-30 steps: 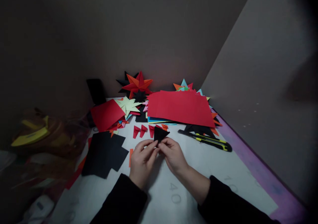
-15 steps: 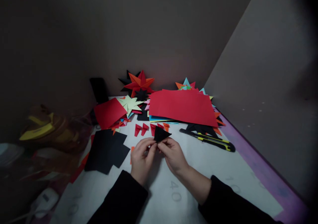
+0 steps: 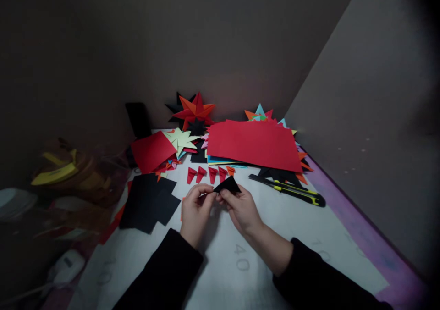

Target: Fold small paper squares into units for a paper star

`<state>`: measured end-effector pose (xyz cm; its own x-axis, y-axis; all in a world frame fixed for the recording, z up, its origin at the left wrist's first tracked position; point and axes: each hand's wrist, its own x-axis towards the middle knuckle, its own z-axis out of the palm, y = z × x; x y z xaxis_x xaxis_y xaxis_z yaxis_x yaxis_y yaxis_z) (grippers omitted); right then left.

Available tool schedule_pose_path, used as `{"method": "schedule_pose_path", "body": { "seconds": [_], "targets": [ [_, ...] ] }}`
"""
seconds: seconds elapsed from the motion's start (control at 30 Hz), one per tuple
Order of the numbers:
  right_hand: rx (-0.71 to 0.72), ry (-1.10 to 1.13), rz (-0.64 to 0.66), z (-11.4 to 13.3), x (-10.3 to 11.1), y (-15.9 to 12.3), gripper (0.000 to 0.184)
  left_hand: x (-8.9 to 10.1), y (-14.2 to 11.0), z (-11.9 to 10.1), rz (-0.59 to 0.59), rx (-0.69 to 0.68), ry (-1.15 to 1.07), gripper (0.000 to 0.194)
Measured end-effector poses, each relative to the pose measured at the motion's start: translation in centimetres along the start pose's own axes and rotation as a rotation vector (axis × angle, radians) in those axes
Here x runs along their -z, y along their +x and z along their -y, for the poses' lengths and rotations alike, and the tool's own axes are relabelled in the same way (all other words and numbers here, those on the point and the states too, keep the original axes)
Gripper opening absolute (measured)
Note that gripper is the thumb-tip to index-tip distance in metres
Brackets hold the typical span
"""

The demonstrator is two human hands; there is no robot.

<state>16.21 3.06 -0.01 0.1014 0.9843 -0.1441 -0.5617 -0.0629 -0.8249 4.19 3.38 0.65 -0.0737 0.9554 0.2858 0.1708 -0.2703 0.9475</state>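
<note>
My left hand (image 3: 195,211) and my right hand (image 3: 242,209) pinch a small folded black paper piece (image 3: 227,185) between their fingertips, just above the white table mat (image 3: 237,264). The piece lies nearly flat and is tipped away from me. A row of small folded red pieces (image 3: 206,174) sits on the mat right behind my fingers. Black paper squares (image 3: 149,202) lie to the left of my left hand.
A large red sheet (image 3: 254,145) tops a stack of coloured paper at the back. Folded paper stars (image 3: 194,110) stand against the wall. A yellow-and-black utility knife (image 3: 292,193) lies right of my hands. A red square (image 3: 151,152) lies at back left. Clutter sits off the table's left edge.
The black piece has tipped from standing upright as a triangle to lying almost flat between my fingers. Both hands have shifted slightly away from me.
</note>
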Motion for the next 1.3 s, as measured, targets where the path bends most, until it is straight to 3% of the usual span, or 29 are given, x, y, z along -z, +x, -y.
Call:
{"method": "schedule_pose_path", "body": {
  "seconds": [0.17,0.27,0.33,0.43,0.53,0.63,0.73,1.03,1.3],
  "targets": [
    [-0.095,0.110,0.042,0.1,-0.2,0.1,0.027,0.1,0.0,-0.4,-0.028,-0.023,-0.086,0.003],
    [-0.055,0.030,0.063,0.0,0.0,0.0,0.026,0.4,-0.1,-0.5,-0.048,-0.023,-0.044,0.002],
    [0.095,-0.086,0.036,0.0,0.2,-0.1,0.029,0.6,-0.2,-0.4,-0.065,-0.047,0.001,0.002],
    [0.494,-0.308,-0.003,0.6,0.8,-0.2,0.043,0.9,-0.1,-0.3,-0.069,-0.140,0.059,0.002],
    [0.694,-0.591,0.087,1.5,1.4,-0.4,0.027,1.2,-0.1,-0.4,-0.028,-0.239,0.100,0.006],
    [0.640,-0.736,0.170,2.2,1.6,-0.5,0.013,1.2,-0.1,-0.7,0.017,-0.303,0.102,0.009],
    [0.574,-0.692,0.199,2.4,1.5,-0.5,0.008,1.0,-0.1,-1.0,0.024,-0.294,0.070,0.008],
    [0.551,-0.624,0.118,2.3,0.9,-0.8,0.006,0.4,-0.4,-1.1,-0.016,0.049,-0.113,0.005],
    [0.493,-0.515,0.049,2.0,0.5,-0.8,0.010,0.2,-0.3,-1.0,-0.044,0.137,-0.174,0.012]
  ]
}}
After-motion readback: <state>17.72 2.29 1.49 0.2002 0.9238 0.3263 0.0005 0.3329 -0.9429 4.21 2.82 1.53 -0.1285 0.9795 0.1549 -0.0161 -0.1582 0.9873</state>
